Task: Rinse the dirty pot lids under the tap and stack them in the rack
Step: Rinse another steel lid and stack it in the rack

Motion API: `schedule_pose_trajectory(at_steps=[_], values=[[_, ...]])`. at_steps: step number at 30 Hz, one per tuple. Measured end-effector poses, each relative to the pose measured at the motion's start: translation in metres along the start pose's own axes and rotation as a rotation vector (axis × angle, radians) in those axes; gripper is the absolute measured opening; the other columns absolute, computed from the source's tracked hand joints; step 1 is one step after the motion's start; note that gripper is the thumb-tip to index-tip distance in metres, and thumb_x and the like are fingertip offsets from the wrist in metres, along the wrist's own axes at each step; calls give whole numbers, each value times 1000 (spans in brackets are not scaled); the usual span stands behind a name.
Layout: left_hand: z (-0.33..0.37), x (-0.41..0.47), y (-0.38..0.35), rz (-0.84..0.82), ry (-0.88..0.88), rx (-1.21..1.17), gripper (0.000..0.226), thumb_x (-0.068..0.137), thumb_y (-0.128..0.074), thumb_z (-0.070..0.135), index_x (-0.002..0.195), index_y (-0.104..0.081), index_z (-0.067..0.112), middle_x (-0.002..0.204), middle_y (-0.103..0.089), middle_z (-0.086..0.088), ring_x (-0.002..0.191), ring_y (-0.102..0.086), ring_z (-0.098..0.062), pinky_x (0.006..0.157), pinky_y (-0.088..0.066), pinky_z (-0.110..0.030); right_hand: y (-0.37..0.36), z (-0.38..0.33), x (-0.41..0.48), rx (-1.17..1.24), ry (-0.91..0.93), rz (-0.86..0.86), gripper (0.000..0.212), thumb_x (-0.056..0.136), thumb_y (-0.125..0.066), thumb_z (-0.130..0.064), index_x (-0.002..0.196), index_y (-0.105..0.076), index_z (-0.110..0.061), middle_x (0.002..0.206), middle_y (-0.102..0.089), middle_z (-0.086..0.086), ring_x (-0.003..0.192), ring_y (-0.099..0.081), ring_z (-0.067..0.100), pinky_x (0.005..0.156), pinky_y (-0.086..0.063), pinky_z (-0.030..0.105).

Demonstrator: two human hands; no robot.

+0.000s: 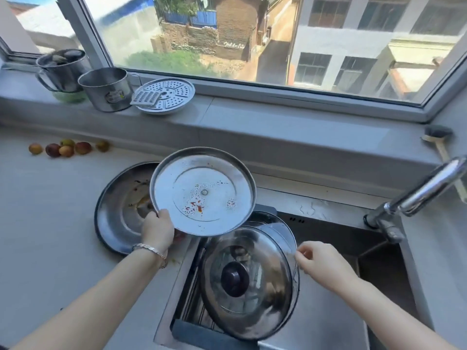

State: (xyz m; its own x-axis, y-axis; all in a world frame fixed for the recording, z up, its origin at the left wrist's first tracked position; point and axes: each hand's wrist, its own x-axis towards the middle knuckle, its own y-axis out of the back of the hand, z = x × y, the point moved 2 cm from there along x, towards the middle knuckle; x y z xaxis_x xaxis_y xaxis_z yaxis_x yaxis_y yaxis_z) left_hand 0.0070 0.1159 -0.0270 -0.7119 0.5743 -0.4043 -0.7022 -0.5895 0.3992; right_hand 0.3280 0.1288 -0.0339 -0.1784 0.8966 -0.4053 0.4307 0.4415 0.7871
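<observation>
1. While the left hand (158, 229) grips the flat lid (202, 192) by its near rim, fingers curled beneath, the lid hangs tilted with its underside up. It is above the line where the counter (50, 223) meets the sink (374, 238). Red specks dot its centre.
2. The right hand (321, 263) has its fingertips at the right rim of the lids in the rack (192, 332). Whether they pinch that rim or merely touch it cannot be told.
3. The domed lid (247, 281), with its dark knob, leans in the rack, which fills the sink's left part. A second, glass lid appears to stand behind it.
4. The big lid (118, 210) lies underside up on the counter, soiled and partly hidden behind the flat lid.
5. Step in hand, as judged: bringing the flat lid to the tap (429, 185).
   - Present the soiled face to the stream.
   - Slope the lid so that runoff falls into the basin, not onto the counter.
   - A one-handed rim grip on wet steel may slip, so the right hand on the opposite rim would steady it.
6. Edges and room:
   - The tap stands at the far right, and no water is seen running.
   - The way there passes over the racked lids, so the flat lid's rim should clear the knob.
   - Open basin lies right of the rack.
</observation>
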Motion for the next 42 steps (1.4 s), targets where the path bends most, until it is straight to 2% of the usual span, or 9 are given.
schedule_pose_trajectory(at_steps=[4, 8, 14, 21, 27, 32, 34, 37, 42], values=[[2, -57, -24, -3, -181, 236, 30, 98, -26, 15, 97, -50, -4, 91, -48, -14, 88, -45, -28, 73, -30, -33, 11, 65, -18, 38, -104, 8, 20, 86, -51, -28, 67, -59, -30, 69, -63, -11, 72, -62, 11, 63, -47, 25], [3, -109, -57, -38, -289, 306, 33, 98, -23, 16, 73, -39, 4, 66, -39, -8, 66, -38, -24, 58, -25, -34, 30, 131, -30, 64, -252, 63, 22, 87, -50, -30, 70, -63, -25, 68, -66, -9, 72, -62, 13, 67, -49, 29], [5, -157, -103, -159, -386, 310, 33, 96, -25, 17, 63, -28, 12, 60, -30, -5, 55, -26, -17, 53, -20, -31, 68, 187, -13, 296, -446, 225, 46, 93, -42, -42, 67, -57, -6, 59, -65, 8, 56, -64, 24, 69, -51, 35], [5, -177, -141, -214, -359, 360, 36, 97, -27, 20, 63, -31, 11, 59, -33, -4, 55, -29, -18, 53, -22, -32, 83, 191, 35, 666, -653, 123, 61, 85, -45, -61, 100, -54, -3, 74, -62, 17, 51, -56, 21, 39, -39, 17], [8, -183, -155, -210, -353, 390, 37, 98, -26, 20, 62, -31, 11, 58, -36, -4, 54, -31, -19, 52, -23, -33, 78, 195, 58, 679, -657, 93, 30, 94, -41, -33, 104, -49, -6, 70, -54, 13, 47, -48, 20, 29, -31, 10], [11, -187, -163, -218, -338, 380, 36, 97, -27, 17, 61, -27, 11, 58, -32, -4, 55, -28, -17, 51, -21, -33, 74, 200, 61, 720, -660, 174, 11, 92, -36, -23, 101, -38, -17, 63, -49, 10, 45, -42, 19, 38, -33, 18], [13, -189, -168, -225, -344, 381, 37, 97, -27, 16, 61, -28, 11, 59, -32, -4, 55, -28, -16, 51, -22, -32, 74, 199, 59, 714, -644, 226, 14, 92, -35, -20, 103, -44, -17, 68, -56, 13, 55, -52, 23, 50, -41, 25], [13, -190, -173, -231, -342, 380, 36, 97, -27, 16, 62, -29, 12, 61, -33, -4, 56, -28, -16, 52, -23, -31, 75, 202, 60, 549, -633, 235, 42, 95, -33, -18, 133, -45, -5, 133, -48, 24, 120, -48, 35, 95, -39, 34], [11, -189, -175, -240, -336, 371, 36, 97, -27, 18, 62, -30, 12, 60, -34, -4, 56, -29, -17, 53, -24, -32, 72, 207, 62, 522, -660, 224, 44, 95, -34, -17, 132, -44, 5, 138, -44, 23, 120, -46, 36, 82, -35, 30]])
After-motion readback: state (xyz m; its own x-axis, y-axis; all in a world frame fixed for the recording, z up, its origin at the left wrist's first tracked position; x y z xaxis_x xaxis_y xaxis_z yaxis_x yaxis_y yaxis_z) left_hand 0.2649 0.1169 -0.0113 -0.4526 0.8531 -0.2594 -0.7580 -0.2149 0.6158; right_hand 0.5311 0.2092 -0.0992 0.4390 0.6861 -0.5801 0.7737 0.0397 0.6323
